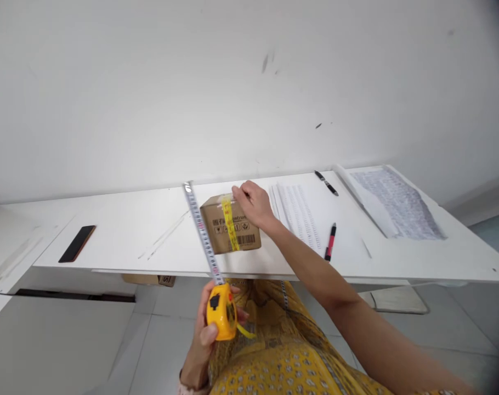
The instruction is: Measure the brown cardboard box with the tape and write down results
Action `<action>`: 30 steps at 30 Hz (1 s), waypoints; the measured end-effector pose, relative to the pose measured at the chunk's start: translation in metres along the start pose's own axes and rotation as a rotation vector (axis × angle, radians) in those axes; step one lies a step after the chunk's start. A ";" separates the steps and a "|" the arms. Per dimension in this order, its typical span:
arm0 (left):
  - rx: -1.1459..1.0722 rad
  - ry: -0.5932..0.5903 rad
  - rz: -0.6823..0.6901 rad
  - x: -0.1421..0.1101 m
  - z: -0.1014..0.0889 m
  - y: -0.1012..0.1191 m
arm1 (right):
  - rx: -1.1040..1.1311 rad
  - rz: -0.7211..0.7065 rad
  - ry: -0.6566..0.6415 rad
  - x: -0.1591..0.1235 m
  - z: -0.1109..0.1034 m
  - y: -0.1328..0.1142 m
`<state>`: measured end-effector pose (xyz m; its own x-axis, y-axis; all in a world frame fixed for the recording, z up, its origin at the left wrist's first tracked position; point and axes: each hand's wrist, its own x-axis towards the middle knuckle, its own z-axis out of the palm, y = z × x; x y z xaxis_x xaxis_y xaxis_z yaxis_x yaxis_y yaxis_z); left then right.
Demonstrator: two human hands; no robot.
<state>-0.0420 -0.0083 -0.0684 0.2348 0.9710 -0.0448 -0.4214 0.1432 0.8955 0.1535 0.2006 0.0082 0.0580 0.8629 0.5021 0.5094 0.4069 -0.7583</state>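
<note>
My left hand is closed around a yellow tape measure in front of the table's edge. Its metal blade is drawn out and slants up across the tabletop, just left of a small cardboard box. Printed symbols and a barcode mark the box's front, and a yellow strip with lettering runs down it. At the box's upper right edge is my right hand, its fingers curled in and touching the box. The tips of those fingers are partly hidden.
On the white table lie a dark phone to the left and printed sheets right of the box. A black pen, a red-and-black pen and a handwritten notebook are farther right. A wall stands behind.
</note>
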 end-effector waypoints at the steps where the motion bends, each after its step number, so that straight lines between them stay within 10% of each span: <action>1: 0.019 0.031 0.035 -0.004 -0.003 0.006 | -0.024 -0.060 0.033 -0.013 0.003 -0.001; 9: 0.204 -0.004 0.034 -0.002 0.000 0.020 | 0.114 -0.217 0.093 -0.097 0.022 0.000; 14: 0.462 -0.185 -0.167 0.001 0.003 0.008 | 0.413 0.267 0.181 -0.080 -0.038 -0.002; 21: 0.631 -0.411 -0.253 0.018 0.025 0.002 | 0.321 0.326 0.200 -0.114 -0.088 0.005; 30: 0.852 -0.388 0.027 0.062 0.070 0.019 | -0.109 -0.008 0.066 -0.176 -0.081 0.029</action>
<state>0.0258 0.0417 -0.0227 0.5748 0.8183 -0.0062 0.3173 -0.2159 0.9234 0.2278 0.0365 -0.0683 0.1084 0.8367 0.5369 0.6003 0.3754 -0.7062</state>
